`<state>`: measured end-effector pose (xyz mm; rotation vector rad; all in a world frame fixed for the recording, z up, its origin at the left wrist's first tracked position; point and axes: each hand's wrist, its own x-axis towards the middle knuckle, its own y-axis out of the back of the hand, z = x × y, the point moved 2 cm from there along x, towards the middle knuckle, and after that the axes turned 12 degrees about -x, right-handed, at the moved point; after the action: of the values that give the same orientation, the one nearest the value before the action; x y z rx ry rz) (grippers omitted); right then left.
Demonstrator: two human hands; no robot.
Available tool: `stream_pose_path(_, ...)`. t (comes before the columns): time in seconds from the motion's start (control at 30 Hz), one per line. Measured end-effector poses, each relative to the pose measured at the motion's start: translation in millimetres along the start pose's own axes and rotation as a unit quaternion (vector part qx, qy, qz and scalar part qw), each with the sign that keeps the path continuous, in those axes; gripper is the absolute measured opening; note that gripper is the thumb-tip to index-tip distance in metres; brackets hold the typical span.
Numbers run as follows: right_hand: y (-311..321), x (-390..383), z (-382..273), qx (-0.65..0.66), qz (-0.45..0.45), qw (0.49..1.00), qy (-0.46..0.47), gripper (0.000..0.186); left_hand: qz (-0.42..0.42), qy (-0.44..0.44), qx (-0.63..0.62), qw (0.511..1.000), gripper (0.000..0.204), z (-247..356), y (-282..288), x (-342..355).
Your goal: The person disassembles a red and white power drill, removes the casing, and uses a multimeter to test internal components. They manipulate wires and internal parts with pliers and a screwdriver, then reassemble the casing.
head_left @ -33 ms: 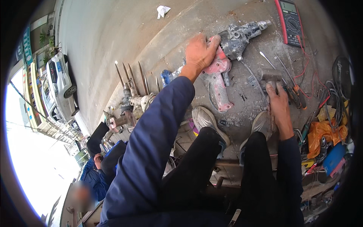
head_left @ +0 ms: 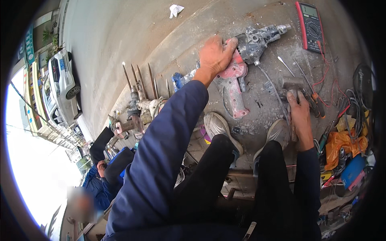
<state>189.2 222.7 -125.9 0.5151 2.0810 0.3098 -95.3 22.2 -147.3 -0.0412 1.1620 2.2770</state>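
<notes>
Dust covers a red-and-grey rotary hammer drill lying on the gritty ground, its metal nose pointing to the far right. My left hand is wrapped over its red motor housing, the thumb on top beside the grey gear housing. A short hammer with a grey cylindrical head is in my right hand, fingers closed round the handle near the head. The hammer head hangs between the drill's cord and two screwdrivers. Part of the handle is hidden by my palm.
A red multimeter with red leads lies far right. Cables, an orange bag and tools crowd the right. Pointed chisels and more power tools stand left. My shoes are close; another person sits lower left.
The view has shifted slightly. My right hand and the hammer sit a little farther right and nearer. My left hand keeps its grip on the drill.
</notes>
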Motion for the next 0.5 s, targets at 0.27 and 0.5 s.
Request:
stream_pose_path(0.27,35.6,6.3,64.1,-0.164,0.054,0.983,0.059,0.063,0.044,-0.021,-0.183,0.982,0.036,-13.2,20.6,-26.4)
stream_pose_path(0.5,37.8,0.6,71.6,-0.258,0.076,0.956,0.116,0.06,0.328,0.219,-0.445,0.804,0.012,-15.9,10.9,-122.7)
